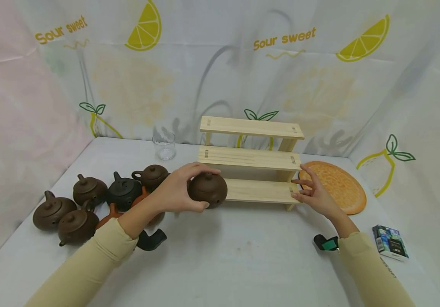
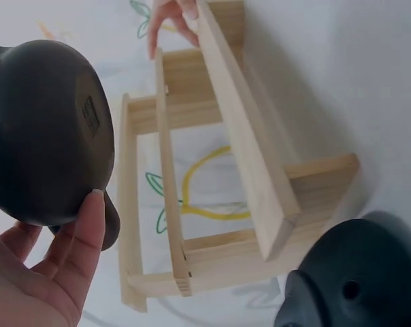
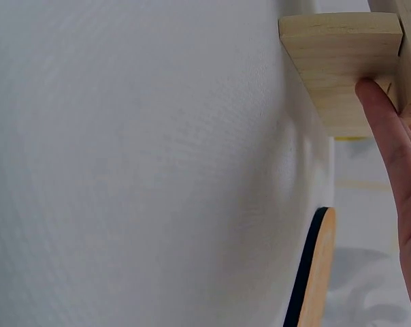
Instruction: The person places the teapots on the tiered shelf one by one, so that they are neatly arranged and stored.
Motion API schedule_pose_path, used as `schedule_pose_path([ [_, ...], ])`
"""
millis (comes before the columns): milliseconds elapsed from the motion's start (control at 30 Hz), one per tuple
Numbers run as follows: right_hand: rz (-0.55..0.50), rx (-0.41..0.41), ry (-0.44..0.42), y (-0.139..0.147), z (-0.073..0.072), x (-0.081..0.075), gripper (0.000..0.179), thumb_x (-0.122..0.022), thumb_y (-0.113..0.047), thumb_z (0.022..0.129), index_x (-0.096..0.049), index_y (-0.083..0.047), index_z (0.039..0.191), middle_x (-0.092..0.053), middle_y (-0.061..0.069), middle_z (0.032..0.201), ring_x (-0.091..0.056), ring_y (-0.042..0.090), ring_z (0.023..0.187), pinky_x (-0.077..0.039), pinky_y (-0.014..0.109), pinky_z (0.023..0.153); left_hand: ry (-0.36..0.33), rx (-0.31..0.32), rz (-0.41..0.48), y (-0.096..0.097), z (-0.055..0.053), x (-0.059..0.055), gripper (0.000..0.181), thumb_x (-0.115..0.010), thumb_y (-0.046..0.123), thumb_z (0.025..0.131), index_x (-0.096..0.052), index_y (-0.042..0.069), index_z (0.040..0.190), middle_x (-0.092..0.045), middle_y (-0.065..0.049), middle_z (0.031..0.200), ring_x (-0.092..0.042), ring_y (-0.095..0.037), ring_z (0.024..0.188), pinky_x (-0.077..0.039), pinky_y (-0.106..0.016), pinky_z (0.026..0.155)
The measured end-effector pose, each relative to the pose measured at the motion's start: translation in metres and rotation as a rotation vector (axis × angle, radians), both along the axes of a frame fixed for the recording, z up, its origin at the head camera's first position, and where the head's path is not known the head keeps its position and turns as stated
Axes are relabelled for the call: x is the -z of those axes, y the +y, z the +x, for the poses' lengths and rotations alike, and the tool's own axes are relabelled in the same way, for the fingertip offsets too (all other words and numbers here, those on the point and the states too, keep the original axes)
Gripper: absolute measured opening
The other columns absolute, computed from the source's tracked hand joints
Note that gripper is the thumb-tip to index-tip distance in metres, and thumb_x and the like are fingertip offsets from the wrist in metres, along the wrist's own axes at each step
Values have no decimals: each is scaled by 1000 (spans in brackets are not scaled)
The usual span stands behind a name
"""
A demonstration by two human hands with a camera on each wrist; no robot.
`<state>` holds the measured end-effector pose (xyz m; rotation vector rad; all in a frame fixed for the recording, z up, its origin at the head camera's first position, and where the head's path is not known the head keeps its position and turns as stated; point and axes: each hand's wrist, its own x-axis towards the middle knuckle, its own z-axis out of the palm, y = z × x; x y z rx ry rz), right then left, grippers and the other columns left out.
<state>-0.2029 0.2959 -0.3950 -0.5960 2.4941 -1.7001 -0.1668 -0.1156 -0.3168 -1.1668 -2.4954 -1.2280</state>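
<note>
My left hand (image 1: pixel 181 189) grips a round dark brown teapot (image 1: pixel 209 190) with a lid knob, in front of the left end of a three-tier wooden shelf (image 1: pixel 258 192). In the left wrist view the teapot (image 2: pixel 49 129) shows a stamped mark on its underside, and the fingers (image 2: pixel 88 248) hold it from below. My right hand (image 1: pixel 316 194) touches the shelf's right end with spread, fairly straight fingers. In the right wrist view one fingertip rests against the wooden side support (image 3: pixel 345 65). The shelf boards bear nothing.
Several brown teapots (image 1: pixel 77 226), a black teapot (image 1: pixel 123 192) and reddish ones (image 1: pixel 113 213) crowd the table's left. A clear glass (image 1: pixel 164 147) stands behind them. Right of the shelf lie a round pizza-patterned board (image 1: pixel 333 185) and a small box (image 1: pixel 390 243).
</note>
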Motion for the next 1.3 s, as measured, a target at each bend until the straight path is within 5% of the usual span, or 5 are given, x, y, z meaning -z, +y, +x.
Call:
schedule_pose_path([
  [300, 2, -9, 1, 3, -1, 2, 88, -63, 5, 85, -7, -17, 150, -38, 38, 127, -63, 10, 84, -51, 21, 70, 18, 66, 72, 16, -23, -12, 63, -77, 17, 67, -56, 13, 126, -54, 2, 124, -50, -14, 107, -43, -37, 85],
  [567, -2, -7, -2, 4, 0, 2, 88, -62, 5, 86, -7, -17, 150, -38, 38, 127, -63, 9, 85, -51, 21, 69, -62, 32, 77, 27, -43, -27, 60, -77, 16, 67, -47, 11, 119, -55, -1, 113, -50, -15, 100, -46, -34, 71],
  [867, 4, -8, 5, 2, -1, 2, 87, -62, 5, 86, -6, -16, 150, -39, 38, 127, -63, 10, 85, -51, 21, 70, -87, 50, 115, 42, -64, -41, 57, -77, 13, 69, -46, 11, 118, -53, -4, 115, -51, -17, 104, -48, -35, 75],
  [1300, -17, -18, 1, 2, 0, 1, 88, -61, 8, 85, -6, -14, 149, -38, 39, 126, -63, 9, 85, -51, 22, 70, -105, -13, 118, 73, -106, -51, 57, -77, 19, 71, -46, 14, 119, -54, -4, 117, -49, -18, 110, -42, -36, 87],
])
